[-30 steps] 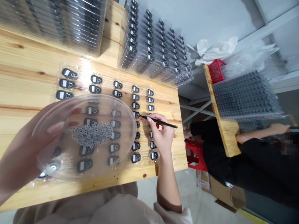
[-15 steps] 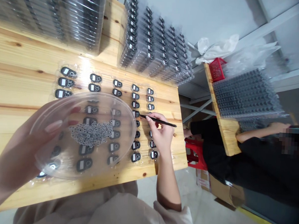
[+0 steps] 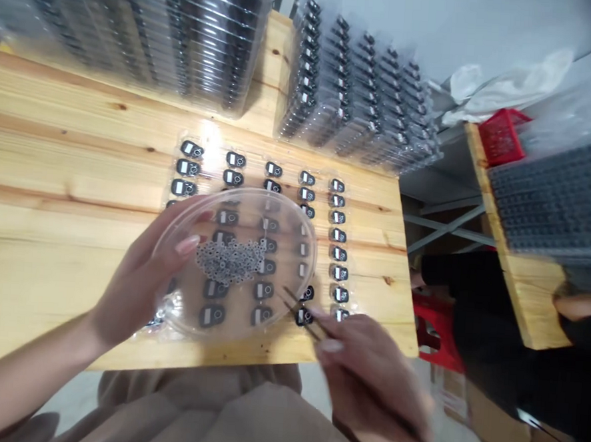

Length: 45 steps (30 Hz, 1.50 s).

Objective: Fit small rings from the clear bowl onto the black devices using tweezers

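Observation:
My left hand (image 3: 142,272) grips the left side of a round clear dish (image 3: 246,208), thumb over its rim. A heap of small grey rings (image 3: 230,260) lies in the dish. Dark tweezers (image 3: 300,308) are in my right hand (image 3: 367,359), which is blurred; their tips are apart at the dish's lower right edge. Under the dish lies a clear tray with columns of small black oval devices (image 3: 338,253), each with a white label. Some of them show through the dish.
Tall stacks of filled clear trays (image 3: 353,91) stand along the back of the wooden table (image 3: 76,201). At the right are another table (image 3: 530,309) with a red basket (image 3: 503,137), stacked trays, a red stool (image 3: 439,330) and a person in black.
My right hand has come back and down toward the dish, and the tweezer tips have left the devices at the right. The view has shifted, so the tables and stacks appear farther right or lower.

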Motion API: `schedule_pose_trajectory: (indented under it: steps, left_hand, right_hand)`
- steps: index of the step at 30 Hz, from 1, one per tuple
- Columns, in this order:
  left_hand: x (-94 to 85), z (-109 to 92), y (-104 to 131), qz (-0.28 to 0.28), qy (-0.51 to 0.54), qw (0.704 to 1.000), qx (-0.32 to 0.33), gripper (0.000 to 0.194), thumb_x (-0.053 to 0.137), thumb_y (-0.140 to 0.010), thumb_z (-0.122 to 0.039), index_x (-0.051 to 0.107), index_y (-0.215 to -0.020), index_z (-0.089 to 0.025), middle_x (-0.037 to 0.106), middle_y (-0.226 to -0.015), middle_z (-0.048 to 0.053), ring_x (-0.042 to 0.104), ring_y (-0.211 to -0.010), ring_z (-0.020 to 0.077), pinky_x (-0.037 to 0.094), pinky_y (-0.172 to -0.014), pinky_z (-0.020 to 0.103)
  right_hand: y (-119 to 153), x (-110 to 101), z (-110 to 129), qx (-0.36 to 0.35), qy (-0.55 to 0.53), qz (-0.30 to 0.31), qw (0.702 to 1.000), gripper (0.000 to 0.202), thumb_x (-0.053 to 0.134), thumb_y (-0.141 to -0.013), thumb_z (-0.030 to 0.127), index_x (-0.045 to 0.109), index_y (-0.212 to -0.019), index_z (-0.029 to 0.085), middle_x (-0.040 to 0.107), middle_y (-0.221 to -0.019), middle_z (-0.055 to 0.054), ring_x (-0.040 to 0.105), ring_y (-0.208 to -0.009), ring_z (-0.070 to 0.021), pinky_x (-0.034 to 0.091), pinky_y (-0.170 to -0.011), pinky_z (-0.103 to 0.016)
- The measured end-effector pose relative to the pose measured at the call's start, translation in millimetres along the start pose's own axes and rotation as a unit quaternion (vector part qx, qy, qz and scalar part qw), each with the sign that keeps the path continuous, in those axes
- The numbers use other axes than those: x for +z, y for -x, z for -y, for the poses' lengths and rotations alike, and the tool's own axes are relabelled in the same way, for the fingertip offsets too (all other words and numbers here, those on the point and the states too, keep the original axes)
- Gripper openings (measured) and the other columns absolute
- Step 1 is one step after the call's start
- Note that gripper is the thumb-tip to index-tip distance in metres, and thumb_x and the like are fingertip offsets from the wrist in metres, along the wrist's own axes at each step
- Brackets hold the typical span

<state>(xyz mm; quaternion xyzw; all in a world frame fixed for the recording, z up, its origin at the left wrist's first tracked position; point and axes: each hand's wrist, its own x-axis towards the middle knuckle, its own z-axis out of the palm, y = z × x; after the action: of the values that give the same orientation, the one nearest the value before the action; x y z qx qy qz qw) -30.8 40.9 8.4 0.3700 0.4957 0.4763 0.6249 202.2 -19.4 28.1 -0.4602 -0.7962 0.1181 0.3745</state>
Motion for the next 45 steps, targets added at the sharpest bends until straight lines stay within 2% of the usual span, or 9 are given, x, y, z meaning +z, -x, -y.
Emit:
schedule_pose_trajectory:
  steps: [3, 5, 12, 23, 29, 32, 37, 42, 45]
  left_hand:
    - [0.1, 0.6, 0.2, 0.01, 0.002, 1.0, 0.004, 0.033, 0.059, -0.083, -0.038, 0.061, -0.116, -0.038, 0.053, -0.136, -0.005, 0.035, -0.135, 0.0276, 0.028, -0.115, 0.048]
    - [-0.3, 0.1, 0.5, 0.017, 0.001, 1.0, 0.004, 0.031, 0.058, -0.084, -0.038, 0.062, -0.115, -0.04, 0.052, -0.136, -0.006, 0.034, -0.136, 0.0271, 0.028, -0.115, 0.047]
    - [-1.7, -1.2, 1.6, 0.049, -0.007, 0.999, 0.016, 0.035, 0.057, -0.084, -0.037, 0.06, -0.119, -0.041, 0.049, -0.14, -0.007, 0.032, -0.137, 0.0247, 0.03, -0.115, 0.039]
    - [-3.1, 1.9, 0.2, 0.057, -0.015, 0.997, 0.043, 0.037, 0.055, -0.086, -0.034, 0.058, -0.123, -0.035, 0.049, -0.139, -0.005, 0.034, -0.136, 0.0273, 0.027, -0.116, 0.044]
    - [-3.8, 4.0, -0.2, 0.066, 0.001, 0.996, 0.063, 0.035, 0.05, -0.09, -0.03, 0.057, -0.124, -0.032, 0.053, -0.136, -0.006, 0.04, -0.133, 0.0204, 0.038, -0.107, 0.027]
    - [-3.8, 4.4, -0.5, 0.065, 0.005, 0.996, 0.063, 0.035, 0.052, -0.089, -0.031, 0.058, -0.124, -0.032, 0.054, -0.134, -0.006, 0.042, -0.131, 0.0193, 0.041, -0.103, 0.024]
    - [-3.4, 3.4, 0.8, 0.034, -0.01, 0.999, 0.038, 0.035, 0.056, -0.087, -0.034, 0.059, -0.122, -0.034, 0.053, -0.136, -0.005, 0.041, -0.132, 0.0231, 0.04, -0.106, 0.031]
    - [-2.4, 0.3, 0.9, -0.004, -0.002, 1.0, 0.001, 0.041, 0.064, -0.079, -0.039, 0.062, -0.119, -0.032, 0.055, -0.135, -0.002, 0.045, -0.129, 0.0274, 0.039, -0.108, 0.038]
    - [-3.7, 0.2, -0.2, -0.028, -0.004, 0.999, -0.021, 0.048, 0.069, -0.073, -0.042, 0.062, -0.118, -0.03, 0.056, -0.134, 0.002, 0.045, -0.128, 0.0334, 0.033, -0.113, 0.049]
  right_hand:
    - [-5.1, 17.8, 6.9, -0.123, 0.036, 0.051, 0.99, 0.014, 0.055, -0.084, 0.009, 0.063, -0.095, 0.012, 0.074, -0.091, -0.008, 0.066, -0.071, -0.0149, 0.051, -0.058, -0.029]
    - [-8.6, 27.1, 6.1, -0.143, 0.046, 0.071, 0.986, 0.014, 0.054, -0.084, 0.008, 0.063, -0.094, 0.009, 0.074, -0.088, -0.009, 0.064, -0.068, -0.0147, 0.049, -0.056, -0.03]
    - [-8.6, 29.3, 3.2, -0.136, 0.053, 0.1, 0.984, 0.016, 0.055, -0.082, 0.005, 0.063, -0.095, 0.008, 0.073, -0.094, -0.01, 0.064, -0.071, -0.0157, 0.047, -0.056, -0.031]
    - [-7.8, 27.9, 3.2, -0.109, 0.044, 0.074, 0.99, 0.014, 0.058, -0.083, 0.005, 0.063, -0.095, 0.009, 0.074, -0.092, -0.009, 0.067, -0.082, -0.0158, 0.048, -0.063, -0.029]
    - [-9.2, 30.1, -0.2, -0.113, 0.04, 0.076, 0.99, 0.014, 0.055, -0.085, 0.005, 0.063, -0.096, 0.009, 0.074, -0.093, -0.009, 0.066, -0.076, -0.0151, 0.049, -0.059, -0.029]
    - [-10.2, 28.1, 1.5, -0.109, 0.038, 0.07, 0.991, 0.014, 0.056, -0.084, 0.004, 0.063, -0.095, 0.009, 0.074, -0.091, -0.01, 0.066, -0.076, -0.015, 0.049, -0.059, -0.029]
    - [-9.6, 15.0, 4.8, -0.007, -0.072, 0.014, 0.997, 0.02, 0.058, -0.079, 0.0, 0.064, -0.093, 0.014, 0.072, -0.083, -0.005, 0.065, -0.072, -0.0139, 0.053, -0.059, -0.028]
    - [-11.9, -3.7, -15.2, 0.077, -0.092, -0.203, 0.972, 0.025, 0.065, -0.075, 0.0, 0.066, -0.088, 0.022, 0.065, -0.07, 0.003, 0.065, -0.064, -0.0133, 0.058, -0.064, -0.03]
    - [-9.8, -8.8, -35.9, 0.093, -0.038, -0.271, 0.957, 0.025, 0.067, -0.074, 0.002, 0.066, -0.09, 0.022, 0.066, -0.075, 0.003, 0.067, -0.068, -0.0127, 0.058, -0.066, -0.027]
